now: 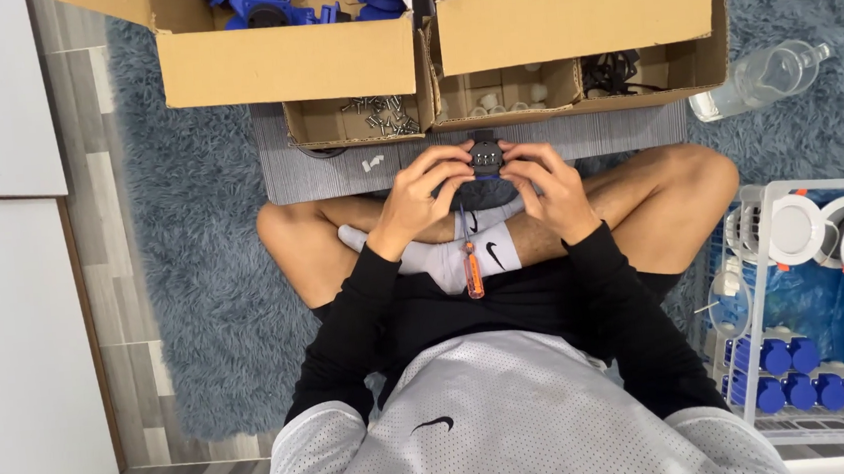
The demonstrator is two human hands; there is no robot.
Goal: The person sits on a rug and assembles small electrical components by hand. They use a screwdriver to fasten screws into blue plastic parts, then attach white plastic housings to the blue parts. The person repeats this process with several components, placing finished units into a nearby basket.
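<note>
While the person sits cross-legged on a blue-grey rug [195,285], the left hand [417,199] and right hand [551,189] both grip a small black plug part [485,156], fingers curled round it from either side, just above the crossed ankles. An orange-handled screwdriver [470,263] lies on the white socks below. Cardboard boxes [328,59] with blue parts [263,1] and screws [382,115] sit beyond the hands.

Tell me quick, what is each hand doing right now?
Left hand: closed, gripping the left side of the small black part.
Right hand: closed, gripping the right side of the same part.
</note>
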